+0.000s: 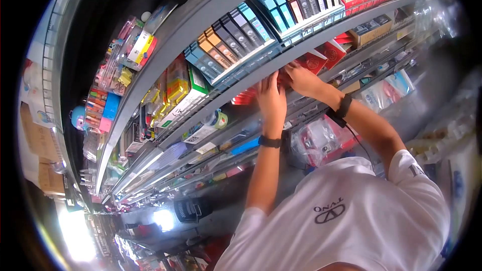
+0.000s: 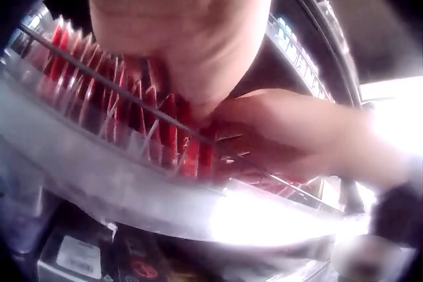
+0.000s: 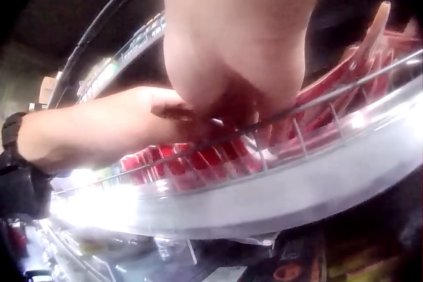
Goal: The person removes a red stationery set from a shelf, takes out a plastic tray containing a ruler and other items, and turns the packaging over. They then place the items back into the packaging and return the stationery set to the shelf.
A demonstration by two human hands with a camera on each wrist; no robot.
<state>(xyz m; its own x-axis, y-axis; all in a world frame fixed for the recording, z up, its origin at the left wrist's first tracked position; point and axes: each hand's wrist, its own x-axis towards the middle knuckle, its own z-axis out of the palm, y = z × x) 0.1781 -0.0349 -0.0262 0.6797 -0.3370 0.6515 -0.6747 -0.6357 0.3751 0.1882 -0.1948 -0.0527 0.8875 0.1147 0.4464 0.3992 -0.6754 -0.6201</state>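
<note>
A row of red packs [image 1: 315, 61] stands upright on a middle shelf behind a thin wire rail [image 2: 99, 74]. My left hand [image 1: 271, 96] reaches up to them with fingers stretched out, resting on the tops of the red packs [image 2: 165, 130]. My right hand [image 1: 303, 78] is just beside it on the right, and its fingers dip in among the red packs [image 3: 198, 160]. The fingertips of my right hand [image 3: 225, 97] are hidden behind the wire rail [image 3: 330, 97], so its hold does not show. The two hands nearly touch.
Above runs a shelf of blue, orange and dark boxes [image 1: 236, 35]. A pale shelf edge [image 2: 99, 183] juts out under the red packs. Lower shelves hold bagged goods [image 1: 321, 140] and packets [image 1: 386, 90]. The aisle stretches away at the lower left.
</note>
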